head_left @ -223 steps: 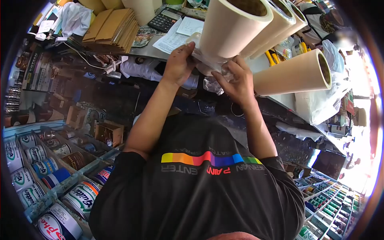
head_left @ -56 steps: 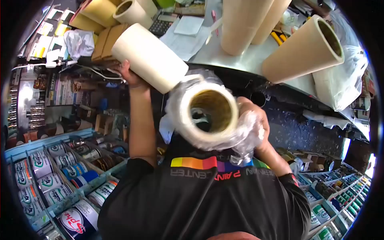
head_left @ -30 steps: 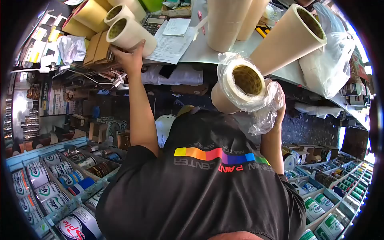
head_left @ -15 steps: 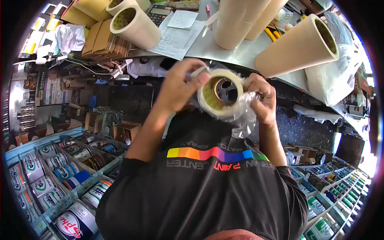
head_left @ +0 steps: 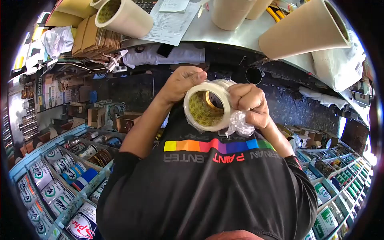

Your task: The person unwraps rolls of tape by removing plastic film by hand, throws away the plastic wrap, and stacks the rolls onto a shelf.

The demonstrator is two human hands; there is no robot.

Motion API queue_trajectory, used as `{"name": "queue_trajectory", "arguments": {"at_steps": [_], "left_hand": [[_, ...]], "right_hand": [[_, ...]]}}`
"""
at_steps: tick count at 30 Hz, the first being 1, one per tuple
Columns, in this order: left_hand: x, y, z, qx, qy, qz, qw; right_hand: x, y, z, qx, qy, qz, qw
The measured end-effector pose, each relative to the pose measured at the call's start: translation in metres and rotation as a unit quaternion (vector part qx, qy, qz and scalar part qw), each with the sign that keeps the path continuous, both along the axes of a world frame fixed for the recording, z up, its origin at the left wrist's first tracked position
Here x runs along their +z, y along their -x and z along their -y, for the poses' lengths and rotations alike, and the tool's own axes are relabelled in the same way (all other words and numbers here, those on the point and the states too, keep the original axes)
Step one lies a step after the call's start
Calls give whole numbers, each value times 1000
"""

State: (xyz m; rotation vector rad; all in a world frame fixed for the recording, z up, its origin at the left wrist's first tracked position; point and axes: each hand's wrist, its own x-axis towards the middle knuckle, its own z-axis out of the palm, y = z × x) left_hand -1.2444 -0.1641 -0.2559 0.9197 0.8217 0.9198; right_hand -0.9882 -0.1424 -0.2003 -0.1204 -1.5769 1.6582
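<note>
- A cramped shop surrounds the counter (head_left: 236, 38), a bare grey metal top with rolls and papers along it.
- Left on the counter: a pale roll standing on end (head_left: 134, 20), with printed papers (head_left: 172, 26) beside it.
- At the counter's left end: stacked cardboard (head_left: 96, 34) and a crumpled white cloth (head_left: 58, 42).
- Mid-counter: two more rolls (head_left: 231, 14), partly cut off by the view.
- Right on the counter: a big roll (head_left: 302, 32), yellow handles (head_left: 275, 14) behind it and a white plastic bag (head_left: 334, 68) near it.
- Under the counter's near edge: a white bundle (head_left: 182, 55) with a dark flat object (head_left: 165, 50) on it.
- Near side of the counter, left: bins of paint cans (head_left: 52, 190); right: more bins (head_left: 340, 176).
- Short of the counter's near edge, before the chest: the wrapped roll (head_left: 203, 114), its open core facing the camera.
- The left hand (head_left: 182, 85) is closed on that roll's upper edge.
- The right hand (head_left: 251, 104) is clenched on its clear film (head_left: 241, 125), a bunch hanging below.
- The hands are apart, the roll between them.
</note>
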Motion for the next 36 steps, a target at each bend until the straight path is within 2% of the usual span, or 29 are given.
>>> {"name": "queue_trajectory", "arguments": {"at_steps": [3,5,7,8,9,11,14,17,18,21,22,23,24,25,27,29,30,34,36], "left_hand": [[2,2,8,-22,-6,-5,1000],[12,-4,15,-8,-32,-37,999],[21,-6,16,-12,-58,-72,996],[26,-5,19,-3,-74,-105,992],[31,-2,24,6,-91,-136,986],[39,-1,31,15,-104,-161,981],[58,6,38,-13,-65,-158,985],[84,1,26,-51,-229,-224,946],[88,1,28,-64,-155,-217,962],[78,1,29,-31,-227,-219,948],[81,0,28,-28,-252,-237,938],[101,-4,27,-38,-275,-278,919],[108,-6,30,-30,-298,-304,905],[115,-9,32,-21,-319,-330,888],[124,-25,35,14,-357,-349,866],[143,-41,34,27,-390,-368,844],[148,-48,34,34,-391,-351,850],[137,-46,28,17,-469,-317,824],[133,-43,28,17,-467,-299,832]], "right_hand": [[-18,-1,4,25,39,-84,995],[-21,1,17,-11,128,-133,983],[-27,-5,20,5,154,-154,976],[-28,-4,29,-57,174,-165,969],[-30,-6,20,-1,88,-197,976],[-13,-9,25,-52,-28,-121,991],[10,-18,25,-58,-147,-27,987],[26,-22,24,-46,-165,9,985],[19,-24,25,-44,-161,1,986],[26,-32,25,-24,-67,-6,997],[9,-32,22,-12,-51,-73,996],[2,-38,26,-4,56,-100,993],[-4,-41,31,-79,109,-87,987],[-12,-40,33,-96,189,-127,969],[-27,-50,33,-176,283,-60,941],[-24,-44,26,-187,250,17,950],[-20,-41,23,-208,246,112,940],[12,-43,7,-138,142,261,945],[13,-47,0,-87,129,272,950]]}}
